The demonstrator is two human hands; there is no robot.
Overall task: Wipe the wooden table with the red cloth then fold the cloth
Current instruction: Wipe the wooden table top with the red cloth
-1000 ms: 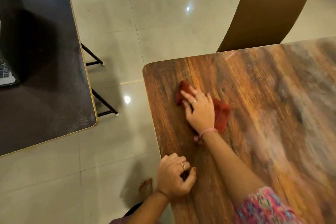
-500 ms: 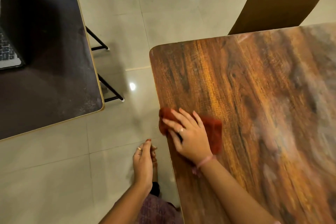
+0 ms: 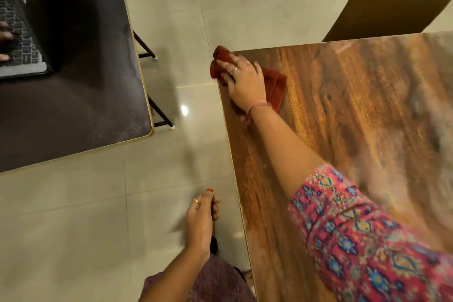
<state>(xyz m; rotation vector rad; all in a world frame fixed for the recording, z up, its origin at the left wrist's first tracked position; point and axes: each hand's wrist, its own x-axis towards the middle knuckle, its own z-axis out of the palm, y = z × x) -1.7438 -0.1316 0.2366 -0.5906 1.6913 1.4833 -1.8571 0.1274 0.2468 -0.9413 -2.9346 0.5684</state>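
Note:
The red cloth (image 3: 277, 86) lies bunched at the far left corner of the wooden table (image 3: 355, 117), and part of it hangs over the corner edge. My right hand (image 3: 245, 81) presses down flat on the cloth with fingers spread, covering its middle. My left hand (image 3: 201, 220) hangs off the table's left side over the floor, fingers loosely extended and holding nothing.
A dark table (image 3: 73, 105) stands to the left across a strip of tiled floor, with a laptop (image 3: 22, 39) on it and another person's fingers on the keys. A brown chair (image 3: 392, 0) stands behind the wooden table's far edge.
My right hand has slid the cloth from the near left edge up to the far left corner. My left hand, off the table since a second ago, stays low beside it.

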